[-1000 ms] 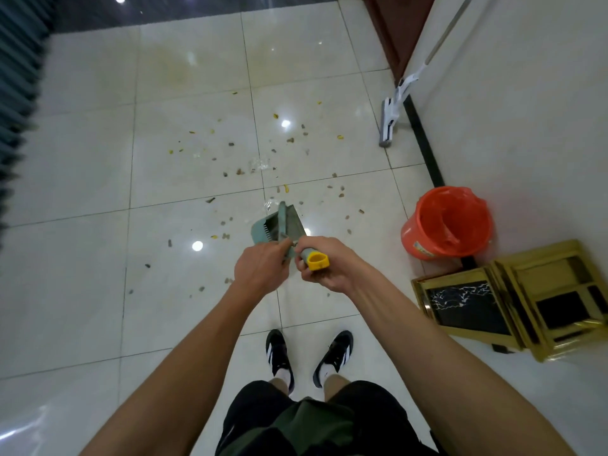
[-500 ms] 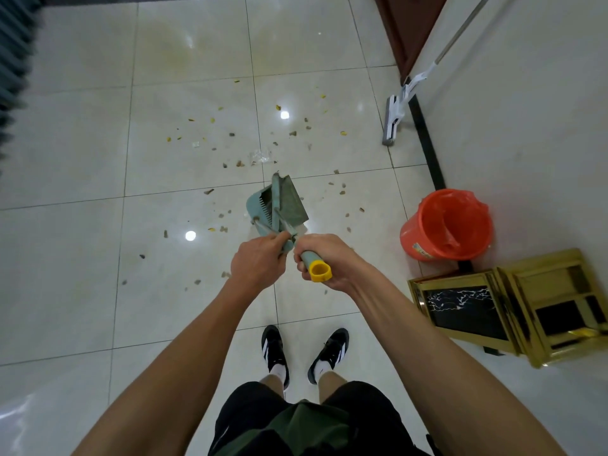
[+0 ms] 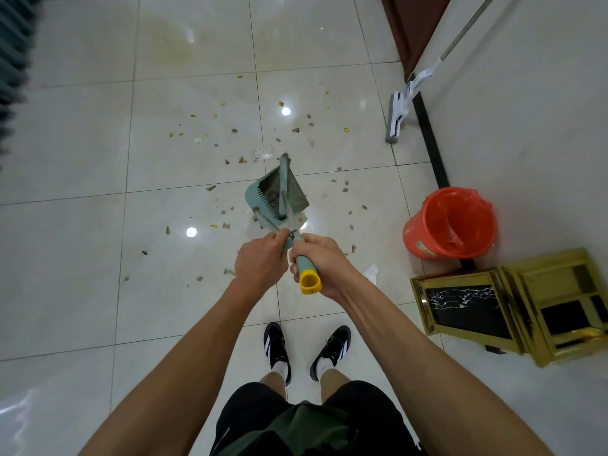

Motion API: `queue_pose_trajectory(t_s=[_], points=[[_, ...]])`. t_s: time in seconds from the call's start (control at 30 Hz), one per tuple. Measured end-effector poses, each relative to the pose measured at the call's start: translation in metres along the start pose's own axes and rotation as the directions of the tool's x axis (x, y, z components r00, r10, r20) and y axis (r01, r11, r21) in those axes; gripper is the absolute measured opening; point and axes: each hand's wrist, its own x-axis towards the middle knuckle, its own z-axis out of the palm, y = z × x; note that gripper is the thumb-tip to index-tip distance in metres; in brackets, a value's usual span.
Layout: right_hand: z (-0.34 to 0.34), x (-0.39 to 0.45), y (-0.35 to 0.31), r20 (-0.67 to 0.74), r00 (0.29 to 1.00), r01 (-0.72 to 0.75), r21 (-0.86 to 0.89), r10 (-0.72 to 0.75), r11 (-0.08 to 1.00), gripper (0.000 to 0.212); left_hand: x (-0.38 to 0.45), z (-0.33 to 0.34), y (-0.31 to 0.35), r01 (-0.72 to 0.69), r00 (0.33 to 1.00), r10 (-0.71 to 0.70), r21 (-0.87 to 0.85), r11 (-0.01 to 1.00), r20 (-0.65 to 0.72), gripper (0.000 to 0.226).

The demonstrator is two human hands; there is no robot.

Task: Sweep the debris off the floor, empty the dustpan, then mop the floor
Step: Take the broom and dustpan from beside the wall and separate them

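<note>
A teal long-handled dustpan (image 3: 263, 192) with a broom (image 3: 285, 179) nested in it hangs in front of me above the tiled floor. My right hand (image 3: 324, 261) grips the teal broom handle just below its yellow end cap (image 3: 310, 283). My left hand (image 3: 261, 261) grips the thin dustpan handle right beside it. Small brown and yellow debris (image 3: 237, 159) lies scattered over the tiles ahead. A white flat mop (image 3: 399, 110) leans against the right wall.
An orange bin (image 3: 450, 222) lined with a bag stands by the right wall. Nearer me lies a gold-framed box (image 3: 513, 307). A brown door (image 3: 411, 28) is at the far right. A crumpled white scrap (image 3: 371, 271) lies near my right wrist. My feet (image 3: 306, 350) stand below.
The dustpan and broom have risen and tipped so the pan's inside faces me more. Both hands keep their grips; the view has shifted slightly down.
</note>
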Motion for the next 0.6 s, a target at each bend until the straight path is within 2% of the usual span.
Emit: queue_pose_trajectory(t_s=[0.1,0.23,0.33,0.43,0.6], points=[[-0.002,-0.001,0.006,-0.017,1.0,0.014,-0.023,-0.014,1.0,0.049,0.001,-0.001,0.001,-0.02,1.0,0.02,0.027,0.999,-0.009,0.042],[-0.002,0.001,0.014,-0.064,0.998,0.02,-0.055,-0.024,0.998,0.068,-0.002,-0.001,0.003,-0.009,1.0,0.008,0.027,1.0,0.016,0.04],[-0.005,0.001,0.022,-0.097,0.994,0.038,-0.077,-0.045,0.996,0.072,-0.005,-0.005,-0.007,0.05,0.999,-0.051,-0.029,0.998,-0.012,0.035],[-0.019,0.002,0.025,-0.106,0.986,0.107,-0.208,-0.131,0.972,0.071,-0.001,-0.01,-0.025,0.103,0.992,-0.107,-0.053,0.993,-0.073,0.029],[-0.036,0.005,0.022,-0.092,0.981,0.125,-0.387,-0.173,0.914,0.081,-0.015,-0.002,-0.033,0.172,0.984,-0.174,-0.087,0.981,-0.025,0.024]])
